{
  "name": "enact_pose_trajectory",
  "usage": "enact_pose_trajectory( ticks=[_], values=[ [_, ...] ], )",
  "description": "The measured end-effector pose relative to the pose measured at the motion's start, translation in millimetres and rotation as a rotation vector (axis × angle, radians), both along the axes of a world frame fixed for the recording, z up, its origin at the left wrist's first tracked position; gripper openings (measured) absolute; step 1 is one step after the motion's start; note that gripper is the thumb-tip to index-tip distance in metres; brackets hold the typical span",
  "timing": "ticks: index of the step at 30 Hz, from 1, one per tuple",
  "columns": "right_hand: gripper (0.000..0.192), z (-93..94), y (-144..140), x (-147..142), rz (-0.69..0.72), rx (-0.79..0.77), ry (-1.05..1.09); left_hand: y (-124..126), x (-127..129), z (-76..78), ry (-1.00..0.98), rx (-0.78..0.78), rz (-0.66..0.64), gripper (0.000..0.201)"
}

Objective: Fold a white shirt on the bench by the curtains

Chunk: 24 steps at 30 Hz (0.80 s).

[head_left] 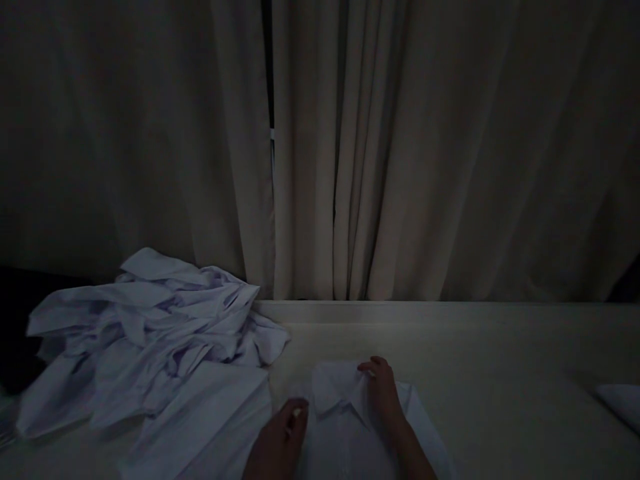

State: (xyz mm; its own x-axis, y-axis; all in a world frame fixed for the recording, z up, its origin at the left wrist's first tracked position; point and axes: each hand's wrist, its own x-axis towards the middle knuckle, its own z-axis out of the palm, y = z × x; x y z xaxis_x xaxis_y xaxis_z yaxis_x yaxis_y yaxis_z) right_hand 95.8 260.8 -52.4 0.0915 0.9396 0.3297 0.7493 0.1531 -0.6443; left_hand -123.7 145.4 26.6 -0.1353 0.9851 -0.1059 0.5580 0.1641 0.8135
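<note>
**Both hands on a white shirt in a dim room**

A white collared shirt [350, 420] lies flat, front up, at the near edge of the pale worktop [500, 360], its collar pointing toward the closed curtains [400, 167]. The right hand [383, 390] rests on the collar, fingers curled over its edge, seemingly pinching the fabric. The left hand [283, 437] sits at the shirt's left shoulder, fingers bent; in this light it cannot be told whether it grips cloth or merely presses on it. The two hands are apart, one on each side of the collar.

The shirt looks light, thin and limp, likely to sag and crease wherever it is unsupported; the collar, the stiffest part, and the shoulder seams appear the surest places to take hold.

To the left, touching the worktop's far edge, is a rumpled heap of white shirts [150, 333]. Another pale piece of cloth [623, 400] shows at the right edge.
</note>
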Motion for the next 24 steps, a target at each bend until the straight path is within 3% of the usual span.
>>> enact_pose_trajectory(
  ticks=[4, 8, 11, 14, 18, 24],
  values=[
    [0.041, -19.5, 13.5, 2.3, -0.019, 0.024, -0.006, 74.9, 12.5, -15.6, 0.292, 0.125, 0.004, 0.041],
    [0.035, -27.7, 15.7, 8.8, 0.077, 0.052, 0.001, 108.8, 16.7, -48.3, 0.552, 0.149, -0.016, 0.04],
    [0.037, -20.5, 12.8, 10.5, 0.116, 0.047, 0.02, 119.3, 17.6, -66.7, 0.613, 0.172, -0.095, 0.043],
    [0.033, -7.2, 13.4, 10.0, 0.088, 0.029, 0.039, 125.3, 17.7, -73.1, 0.616, 0.216, -0.165, 0.046],
    [0.036, -0.7, 15.7, 9.4, 0.102, -0.012, 0.011, 128.9, 12.5, -68.2, 0.595, 0.196, -0.186, 0.044],
    [0.029, -9.6, 17.3, 11.6, 0.137, -0.031, 0.033, 126.9, 7.0, -60.5, 0.539, 0.2, -0.19, 0.034]
  ],
)
